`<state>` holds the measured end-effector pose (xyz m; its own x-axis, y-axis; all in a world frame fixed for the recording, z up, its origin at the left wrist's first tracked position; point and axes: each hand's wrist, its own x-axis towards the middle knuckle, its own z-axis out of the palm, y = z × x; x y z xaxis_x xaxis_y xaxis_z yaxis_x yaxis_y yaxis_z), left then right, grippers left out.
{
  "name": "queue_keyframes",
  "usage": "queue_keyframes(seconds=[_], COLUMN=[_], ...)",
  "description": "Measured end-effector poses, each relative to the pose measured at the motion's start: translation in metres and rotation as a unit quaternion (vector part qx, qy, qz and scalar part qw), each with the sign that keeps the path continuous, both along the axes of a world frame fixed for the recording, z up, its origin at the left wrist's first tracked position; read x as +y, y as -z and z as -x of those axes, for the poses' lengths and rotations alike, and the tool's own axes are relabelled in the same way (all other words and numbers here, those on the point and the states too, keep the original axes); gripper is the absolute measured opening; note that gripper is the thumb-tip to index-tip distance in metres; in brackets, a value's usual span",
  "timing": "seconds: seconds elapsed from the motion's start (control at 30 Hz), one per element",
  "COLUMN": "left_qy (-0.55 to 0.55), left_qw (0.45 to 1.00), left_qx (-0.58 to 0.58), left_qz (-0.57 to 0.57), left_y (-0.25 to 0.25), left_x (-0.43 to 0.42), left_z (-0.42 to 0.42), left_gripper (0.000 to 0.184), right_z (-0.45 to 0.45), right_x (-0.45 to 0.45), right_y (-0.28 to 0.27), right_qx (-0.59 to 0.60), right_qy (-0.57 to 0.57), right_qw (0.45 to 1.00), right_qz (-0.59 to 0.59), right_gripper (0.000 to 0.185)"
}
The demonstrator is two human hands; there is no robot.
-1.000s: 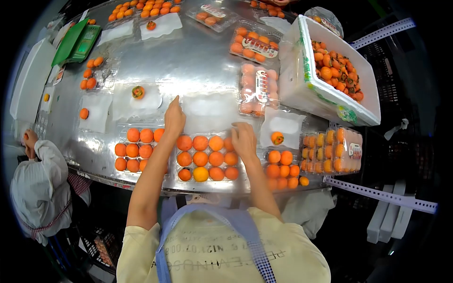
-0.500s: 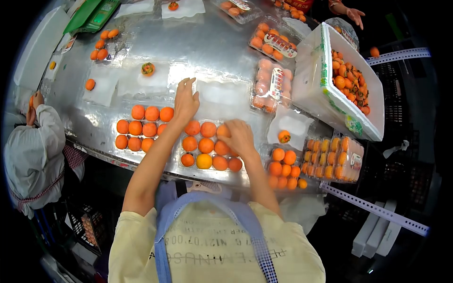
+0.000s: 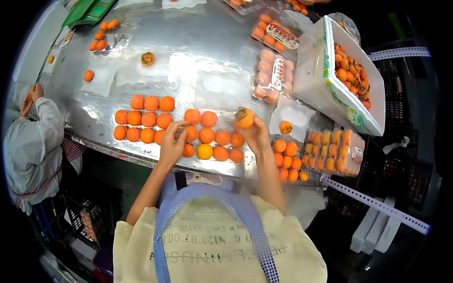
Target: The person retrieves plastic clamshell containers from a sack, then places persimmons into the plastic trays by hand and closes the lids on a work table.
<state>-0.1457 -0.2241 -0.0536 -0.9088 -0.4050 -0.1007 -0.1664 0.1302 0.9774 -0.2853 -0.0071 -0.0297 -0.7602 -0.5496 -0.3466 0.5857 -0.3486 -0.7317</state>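
My right hand (image 3: 257,134) grips an orange persimmon (image 3: 244,119), its leafy cap turned up, just above the back right of a clear plastic tray. Rows of persimmons (image 3: 206,135) fill most of that tray, and one in the front row (image 3: 204,151) is yellower. At the tray's left edge is my left hand (image 3: 172,144), fingers apart beside a persimmon (image 3: 190,133); whether it touches the fruit I cannot tell. The tray's open lid (image 3: 222,87), with a white foam pad, lies behind it. Another filled tray (image 3: 142,119) sits to the left.
A white foam box (image 3: 309,70) of persimmons stands at right. Near it are closed packs (image 3: 273,75), stacked packs (image 3: 332,151) and a smaller filled tray (image 3: 285,160). Loose persimmons (image 3: 147,58) rest on pads. A green scale (image 3: 92,12) is far left; a co-worker's sleeve (image 3: 49,118) shows at left.
My right hand has lifted a persimmon out of the tray's back row and moved right with it. My left hand has come back from the lid to the tray's left edge.
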Motion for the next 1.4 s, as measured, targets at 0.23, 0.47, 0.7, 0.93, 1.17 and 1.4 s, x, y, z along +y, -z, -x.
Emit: queue_keyframes(seconds=[0.23,0.47,0.7,0.93,1.17,1.4], left_qy=[-0.006,-0.053,-0.043,-0.033,-0.026,-0.031], left_qw=[0.998,0.995,0.995,0.997,0.998,0.996], left_qx=[-0.009,-0.018,-0.015,-0.006,-0.007,-0.03], left_qz=[-0.063,-0.083,-0.084,-0.066,-0.064,-0.082], left_y=[0.005,0.013,0.009,0.013,0.012,0.011], left_x=[0.003,-0.007,0.003,0.006,0.008,0.008], left_z=[-0.02,-0.044,-0.051,-0.054,-0.053,-0.052], left_gripper=[0.021,0.02,0.02,0.018,0.018,0.018], right_z=[-0.03,-0.079,-0.109,-0.1,-0.091,-0.069], right_x=[-0.001,-0.021,-0.048,-0.052,-0.045,0.009], right_y=[0.016,-0.005,0.016,0.019,-0.001,-0.021], right_qx=[-0.092,0.48,0.663,0.685,0.624,0.113], right_qy=[-0.023,-0.195,-0.22,-0.203,-0.21,-0.205], right_qw=[0.991,0.76,0.461,0.451,0.561,0.956], right_qz=[0.092,-0.392,-0.548,-0.536,-0.501,-0.175], right_gripper=[0.02,0.034,0.043,0.019,0.03,0.06])
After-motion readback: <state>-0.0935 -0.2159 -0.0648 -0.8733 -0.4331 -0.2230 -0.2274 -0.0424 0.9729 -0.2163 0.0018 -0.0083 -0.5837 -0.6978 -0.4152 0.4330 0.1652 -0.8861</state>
